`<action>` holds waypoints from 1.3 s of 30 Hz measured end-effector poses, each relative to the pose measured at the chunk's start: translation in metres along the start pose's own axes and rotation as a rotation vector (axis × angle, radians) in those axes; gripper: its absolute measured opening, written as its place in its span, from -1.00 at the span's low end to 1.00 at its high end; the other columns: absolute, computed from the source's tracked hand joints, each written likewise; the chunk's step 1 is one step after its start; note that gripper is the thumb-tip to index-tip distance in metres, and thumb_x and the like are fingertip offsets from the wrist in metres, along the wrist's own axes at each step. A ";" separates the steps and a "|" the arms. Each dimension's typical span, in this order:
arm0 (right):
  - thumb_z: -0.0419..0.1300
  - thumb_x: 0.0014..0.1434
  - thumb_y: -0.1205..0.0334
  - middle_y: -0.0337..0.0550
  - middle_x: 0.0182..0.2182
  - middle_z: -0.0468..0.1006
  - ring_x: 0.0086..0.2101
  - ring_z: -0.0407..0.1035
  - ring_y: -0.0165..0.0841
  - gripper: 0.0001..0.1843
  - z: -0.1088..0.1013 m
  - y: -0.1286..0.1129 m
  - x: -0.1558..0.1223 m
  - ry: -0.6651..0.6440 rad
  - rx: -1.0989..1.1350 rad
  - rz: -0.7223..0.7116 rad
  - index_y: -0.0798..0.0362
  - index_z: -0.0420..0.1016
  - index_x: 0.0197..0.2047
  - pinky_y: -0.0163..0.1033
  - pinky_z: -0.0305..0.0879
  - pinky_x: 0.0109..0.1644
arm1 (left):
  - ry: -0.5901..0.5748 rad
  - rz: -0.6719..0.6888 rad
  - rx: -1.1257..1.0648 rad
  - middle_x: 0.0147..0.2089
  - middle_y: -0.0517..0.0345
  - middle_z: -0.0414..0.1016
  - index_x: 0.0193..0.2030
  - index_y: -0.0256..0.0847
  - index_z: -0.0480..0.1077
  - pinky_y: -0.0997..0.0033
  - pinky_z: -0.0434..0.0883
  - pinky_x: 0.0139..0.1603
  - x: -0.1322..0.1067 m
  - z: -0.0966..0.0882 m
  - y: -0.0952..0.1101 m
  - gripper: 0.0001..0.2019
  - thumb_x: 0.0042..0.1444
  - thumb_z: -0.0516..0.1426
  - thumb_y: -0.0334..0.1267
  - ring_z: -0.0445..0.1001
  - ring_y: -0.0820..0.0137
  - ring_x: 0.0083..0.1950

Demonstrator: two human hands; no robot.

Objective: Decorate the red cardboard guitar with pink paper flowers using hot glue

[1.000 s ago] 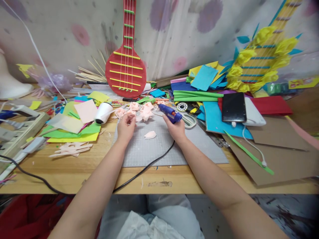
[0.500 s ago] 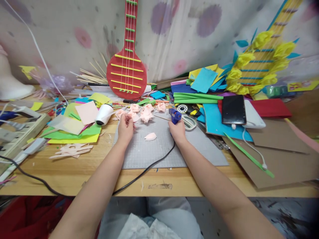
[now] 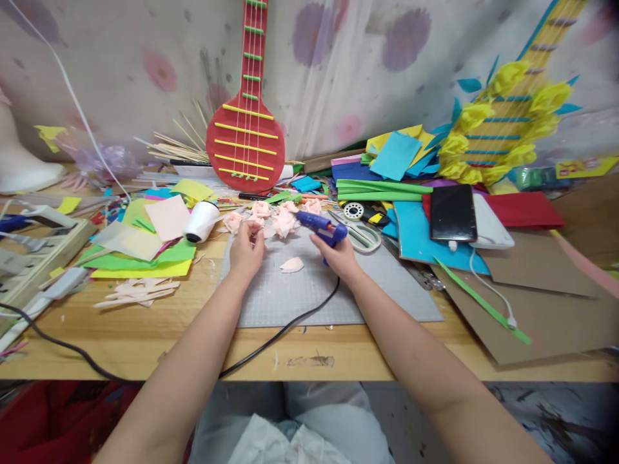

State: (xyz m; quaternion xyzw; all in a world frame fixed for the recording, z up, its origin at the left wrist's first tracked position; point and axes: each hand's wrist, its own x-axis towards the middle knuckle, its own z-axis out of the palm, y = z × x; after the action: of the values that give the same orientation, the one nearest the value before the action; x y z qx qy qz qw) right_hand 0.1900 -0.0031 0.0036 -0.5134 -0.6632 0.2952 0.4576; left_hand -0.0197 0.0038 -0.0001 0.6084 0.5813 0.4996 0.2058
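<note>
My right hand (image 3: 338, 254) is wrapped round a blue hot glue gun (image 3: 322, 229), its nozzle pointing left over the grey cutting mat (image 3: 309, 296). The fingers of my left hand (image 3: 247, 248) are pinched together near the mat's back left edge; whatever is between them is too hidden to name. Several pale pink paper flowers (image 3: 284, 222) sit just beyond the fingertips, one of them close to the nozzle. Between my hands lies a single pink paper petal (image 3: 291, 265). A black cord (image 3: 290, 322) runs from the glue gun across the mat to the left.
Grey-handled scissors (image 3: 365, 238) lie right of the glue gun. Coloured sheets (image 3: 149, 258), a white spool (image 3: 200, 222) and pink scraps (image 3: 140, 292) are on the left. Behind stands a red paper lute (image 3: 246, 145). Cardboard (image 3: 546, 309) and a phone (image 3: 453, 212) occupy the right.
My right hand has turned the glue gun, so its nozzle now points left toward the flowers, and has come slightly left. My left hand has shifted slightly right, still pinched.
</note>
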 end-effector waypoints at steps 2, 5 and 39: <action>0.17 0.00 -0.07 -0.13 -0.39 0.53 -0.33 0.41 -0.27 -0.62 0.004 -0.010 -0.005 -0.079 0.080 -0.004 0.08 0.47 -0.27 -0.18 0.34 -0.22 | 0.000 0.025 0.052 -0.25 0.14 0.43 -0.21 -0.16 0.20 0.46 0.31 -0.40 -0.001 -0.001 0.002 -0.88 0.09 0.00 -0.25 0.42 0.48 -0.41; 0.19 0.00 -0.05 -0.13 -0.32 0.54 -0.29 0.41 -0.28 -0.61 0.010 -0.018 -0.010 -0.157 0.117 -0.026 0.09 0.48 -0.23 -0.18 0.33 -0.15 | -0.004 0.058 0.104 -0.23 0.13 0.44 -0.18 -0.16 0.21 0.45 0.31 -0.36 -0.002 -0.001 0.003 -0.86 0.10 0.00 -0.24 0.43 0.44 -0.34; 0.22 -0.06 -0.05 -0.13 -0.39 0.54 -0.32 0.43 -0.25 -0.62 0.008 -0.008 -0.004 0.034 0.092 0.078 0.10 0.49 -0.32 -0.15 0.35 -0.19 | 0.099 -0.052 -0.183 -0.47 0.29 0.32 -0.28 -0.15 0.12 0.53 0.25 -0.53 0.001 0.002 0.002 -0.82 0.03 0.09 -0.23 0.33 0.54 -0.57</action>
State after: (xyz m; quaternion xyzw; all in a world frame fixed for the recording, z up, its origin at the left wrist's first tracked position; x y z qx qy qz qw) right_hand 0.1792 -0.0092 0.0059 -0.5223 -0.6203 0.3343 0.4802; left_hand -0.0173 0.0049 0.0006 0.5464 0.5584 0.5744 0.2443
